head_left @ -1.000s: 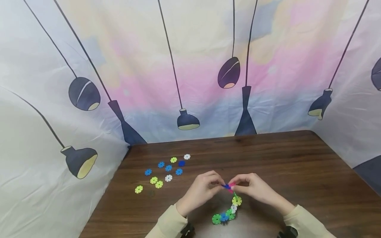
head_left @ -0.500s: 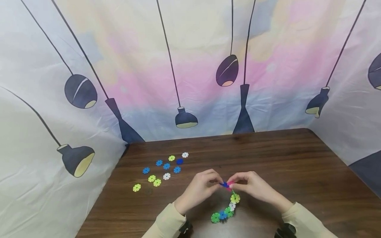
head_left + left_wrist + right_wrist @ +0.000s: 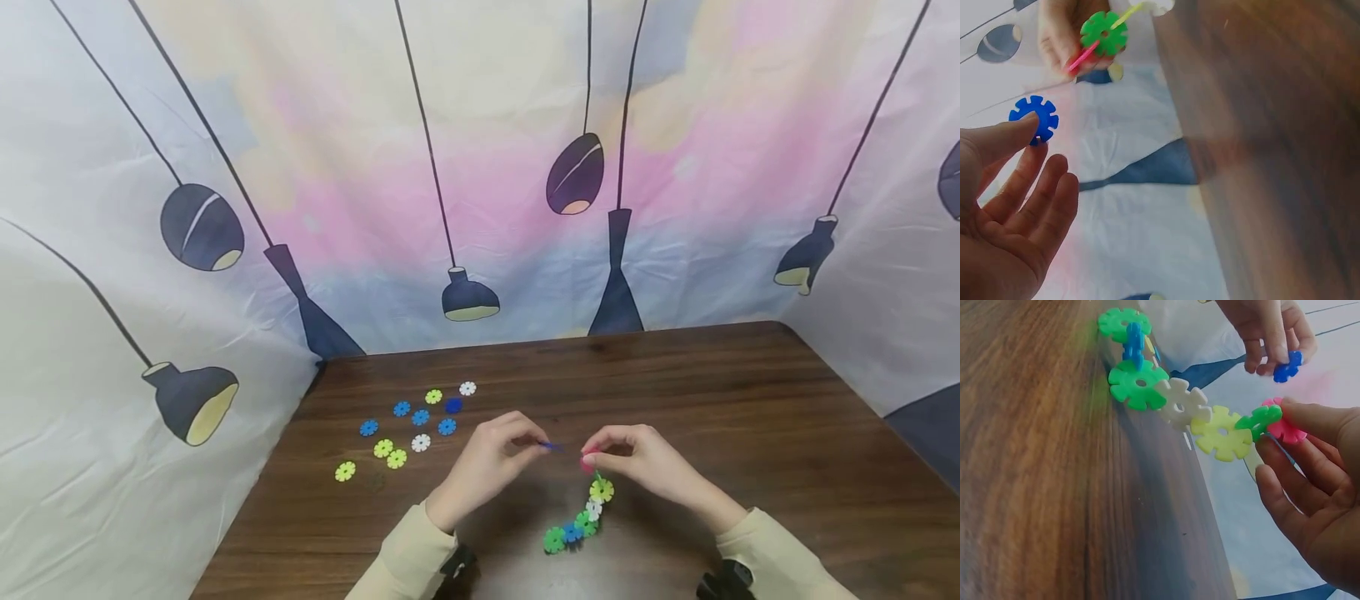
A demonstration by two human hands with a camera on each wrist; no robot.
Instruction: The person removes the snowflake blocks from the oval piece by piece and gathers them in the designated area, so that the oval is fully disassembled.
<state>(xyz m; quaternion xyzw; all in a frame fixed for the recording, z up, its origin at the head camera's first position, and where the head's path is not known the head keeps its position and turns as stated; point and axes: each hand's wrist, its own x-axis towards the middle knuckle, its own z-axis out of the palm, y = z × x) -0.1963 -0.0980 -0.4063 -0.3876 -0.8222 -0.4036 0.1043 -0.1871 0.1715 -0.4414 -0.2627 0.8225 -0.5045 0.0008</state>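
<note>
My left hand (image 3: 487, 462) pinches a dark blue notched snowflake disc (image 3: 1047, 123) between thumb and index finger, its other fingers loosely bent. Across a small gap, my right hand (image 3: 652, 458) pinches the pink disc (image 3: 1288, 430) at the upper end of a chain of slotted-together discs. Below the pink one come a green disc (image 3: 1260, 422), a yellow disc (image 3: 1221, 434), a white disc (image 3: 1182, 403), another green, a blue disc (image 3: 1134, 347) and a last green disc (image 3: 554, 540). The chain curves down to the left, its far end low over the table. Fingertips hide part of the pink disc.
Several loose discs lie on the brown wooden table (image 3: 712, 392) to the left: blue, yellow, white (image 3: 421, 442) and one dark blue (image 3: 453, 406). A lamp-patterned cloth (image 3: 510, 250) hangs behind the table's back edge.
The blue disc was against the pink one between both hands; now they are apart. My left hand has drawn back leftward and up with the blue disc, while the right keeps the chain.
</note>
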